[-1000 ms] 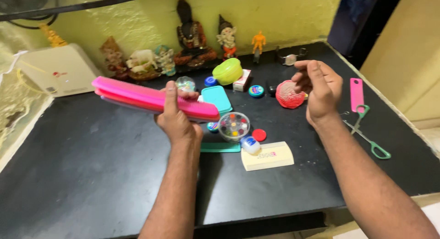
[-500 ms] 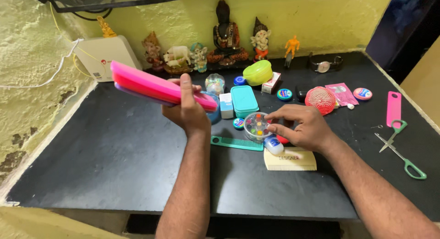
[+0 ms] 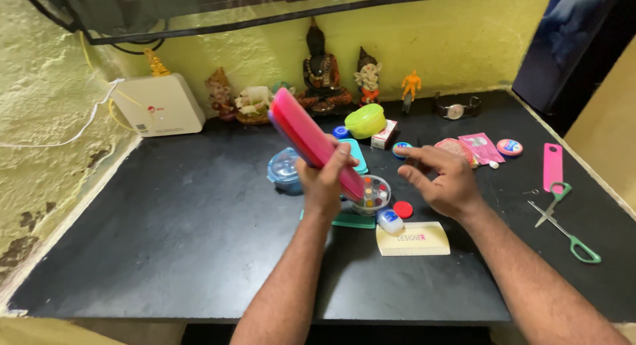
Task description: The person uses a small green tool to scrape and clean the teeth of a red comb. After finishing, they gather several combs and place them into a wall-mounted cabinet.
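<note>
— Where's the pink case?
— Off the table, left hand fingers clamped on it. Right hand empty, fingers spread above the red cap. Case looks shut — hard to tell.

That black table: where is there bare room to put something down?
The table is bare on its left half, from the white box down to the front edge. It is crowded around the left hand, right hand and scissors.
</note>
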